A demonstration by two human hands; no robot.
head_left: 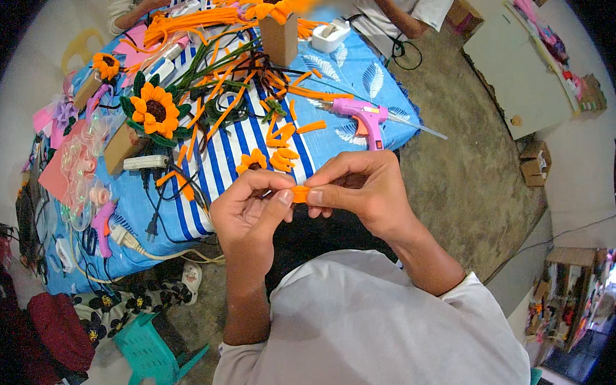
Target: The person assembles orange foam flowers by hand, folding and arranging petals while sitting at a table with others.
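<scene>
Between my two hands, just off the table's front edge, is a short orange pipe cleaner piece (300, 193). My left hand (253, 204) pinches its left end with thumb and forefinger. The right end is pinched the same way by my right hand (361, 190). Just beyond my fingers lie a small orange flower (251, 162) and several loose bent orange petals (283, 159). A pink glue gun (362, 116) with a clear glue stick lies past my right hand. Farther off stands a finished orange sunflower (155, 111) with green leaves and a brown centre.
The table (218, 171) has a blue, white-striped cloth. Orange pipe cleaners (194, 21), a power strip (145, 162), a second pink glue gun (104, 227) and cords crowd its left and far side. Two other people sit across. A green plastic chair (148, 351) stands lower left.
</scene>
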